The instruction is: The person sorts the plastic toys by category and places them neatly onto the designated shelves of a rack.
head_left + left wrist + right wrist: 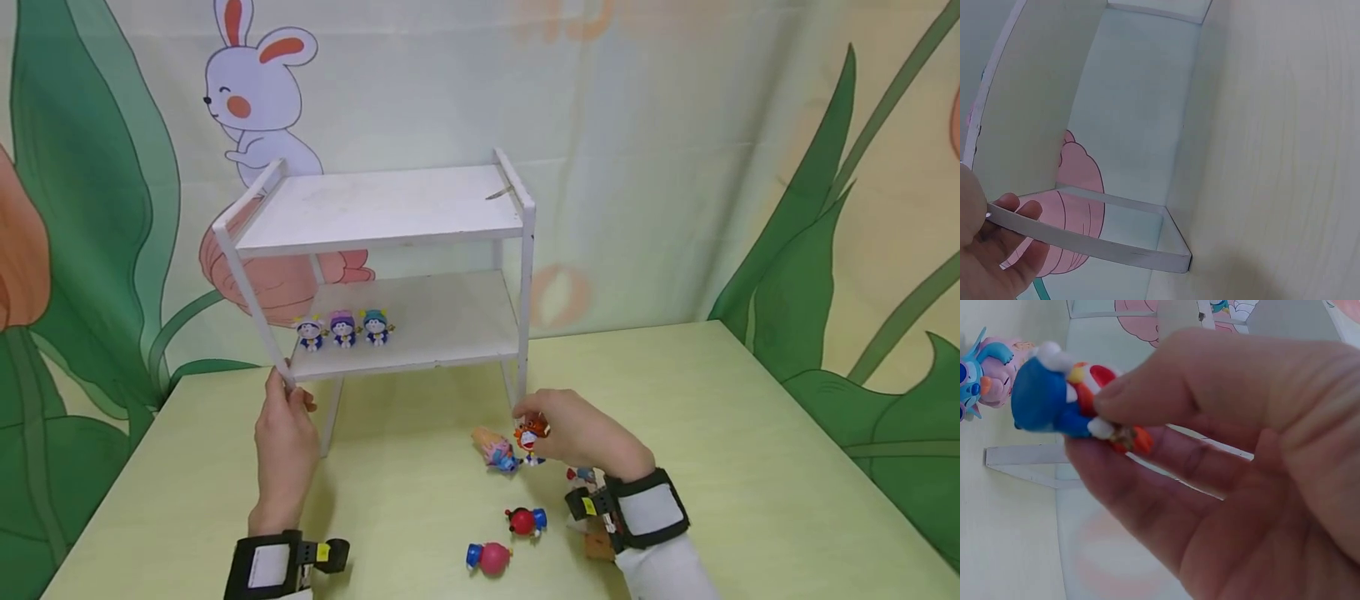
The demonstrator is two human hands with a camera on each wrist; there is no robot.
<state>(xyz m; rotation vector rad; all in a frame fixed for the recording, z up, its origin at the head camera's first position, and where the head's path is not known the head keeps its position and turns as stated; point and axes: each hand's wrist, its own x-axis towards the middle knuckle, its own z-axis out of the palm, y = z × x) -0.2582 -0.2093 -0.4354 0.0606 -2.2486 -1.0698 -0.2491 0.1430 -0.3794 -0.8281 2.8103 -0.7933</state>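
My left hand (pixel 287 450) grips the front left leg (pixel 1097 245) of a white two-tier shelf (pixel 375 208), just below the lower tier, with the fingers curled round it. Near the shelf's front right leg, my right hand (pixel 588 433) pinches a small toy figurine (pixel 1054 394) between thumb and fingers. Its blue part, white trim and red-orange details show in the right wrist view; part of it is hidden by the thumb. Beside it on the table lies an ice-cream-cone-shaped figurine (pixel 497 452) in pink and blue.
Three small figurines (pixel 343 330) stand in a row at the left of the lower tier. A red-and-blue figurine (pixel 525 522) and a pink-and-blue one (pixel 491 558) lie on the table (pixel 787 433). More small things (pixel 597 546) are partly hidden under my right wrist. A printed curtain (pixel 637 167) hangs behind.
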